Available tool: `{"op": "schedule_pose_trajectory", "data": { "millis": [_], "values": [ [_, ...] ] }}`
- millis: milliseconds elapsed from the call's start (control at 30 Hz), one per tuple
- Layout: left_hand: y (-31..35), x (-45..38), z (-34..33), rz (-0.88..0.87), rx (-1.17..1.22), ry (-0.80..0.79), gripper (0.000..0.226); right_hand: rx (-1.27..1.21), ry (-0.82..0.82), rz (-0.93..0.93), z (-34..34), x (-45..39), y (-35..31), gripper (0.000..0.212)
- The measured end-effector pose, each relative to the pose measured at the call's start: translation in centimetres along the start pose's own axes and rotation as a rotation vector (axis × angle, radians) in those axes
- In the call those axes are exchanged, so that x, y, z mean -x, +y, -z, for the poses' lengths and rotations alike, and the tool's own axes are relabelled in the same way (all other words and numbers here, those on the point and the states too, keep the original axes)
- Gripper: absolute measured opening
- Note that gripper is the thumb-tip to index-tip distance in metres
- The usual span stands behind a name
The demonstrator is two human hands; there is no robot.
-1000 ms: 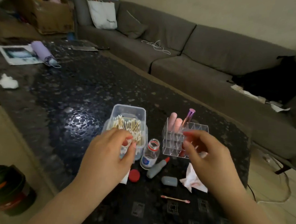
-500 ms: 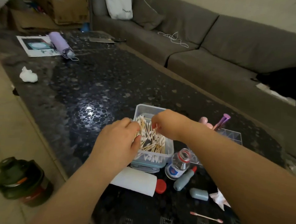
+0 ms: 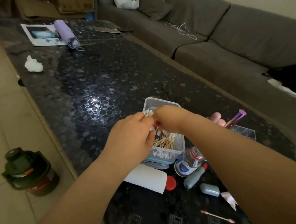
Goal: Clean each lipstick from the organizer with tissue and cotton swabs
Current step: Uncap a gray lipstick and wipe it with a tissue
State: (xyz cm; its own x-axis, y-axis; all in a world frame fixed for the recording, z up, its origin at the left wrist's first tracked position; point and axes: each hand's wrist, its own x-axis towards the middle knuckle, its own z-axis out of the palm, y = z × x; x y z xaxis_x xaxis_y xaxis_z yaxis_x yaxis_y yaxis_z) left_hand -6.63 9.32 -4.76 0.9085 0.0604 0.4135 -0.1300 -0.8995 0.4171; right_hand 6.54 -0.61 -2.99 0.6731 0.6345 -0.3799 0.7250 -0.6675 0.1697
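A clear box of cotton swabs [image 3: 166, 147] stands on the dark table. My left hand [image 3: 132, 140] grips the box's left wall, thumb inside against the swabs. My right hand [image 3: 167, 118] reaches in from the right, fingers curled down and pinching swabs; the fingertips are partly hidden. The clear organizer [image 3: 244, 133] behind my right forearm holds pink lipsticks [image 3: 216, 117] and a purple one [image 3: 237, 116]. An open grey-blue lipstick [image 3: 193, 177] with a red tip lies beside its cap [image 3: 209, 189]. A stained tissue [image 3: 228, 199] and a used swab [image 3: 217, 216] lie near the front.
A small clear bottle [image 3: 188, 162] stands by its red cap [image 3: 171, 183], next to a white tissue sheet [image 3: 147, 178]. Farther left on the table are a crumpled tissue [image 3: 34, 65], a purple umbrella [image 3: 65, 33] and a paper [image 3: 39, 35]. A green jug [image 3: 29, 172] stands on the floor. A grey sofa [image 3: 232, 53] runs behind.
My right hand left the organizer and crossed over to the swab box, where it now digs into the swabs. My left hand stayed at the box. The view shifted left and down.
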Motion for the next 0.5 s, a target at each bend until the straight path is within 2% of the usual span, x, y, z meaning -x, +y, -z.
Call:
{"op": "schedule_pose_trajectory", "data": {
  "millis": [233,400,500],
  "values": [
    [-0.2,0.2,0.5,0.054,0.039,0.008,0.024,-0.058,0.095,0.060,0.4,1.2,1.6,0.020],
    [0.1,0.3,0.7,0.063,0.115,0.003,0.020,-0.505,0.194,0.024,2.3,5.4,2.3,0.009],
    [0.6,0.4,0.8,0.045,0.150,0.040,0.021,-0.650,0.269,-0.036,2.2,8.3,2.3,0.007]
  ]
}}
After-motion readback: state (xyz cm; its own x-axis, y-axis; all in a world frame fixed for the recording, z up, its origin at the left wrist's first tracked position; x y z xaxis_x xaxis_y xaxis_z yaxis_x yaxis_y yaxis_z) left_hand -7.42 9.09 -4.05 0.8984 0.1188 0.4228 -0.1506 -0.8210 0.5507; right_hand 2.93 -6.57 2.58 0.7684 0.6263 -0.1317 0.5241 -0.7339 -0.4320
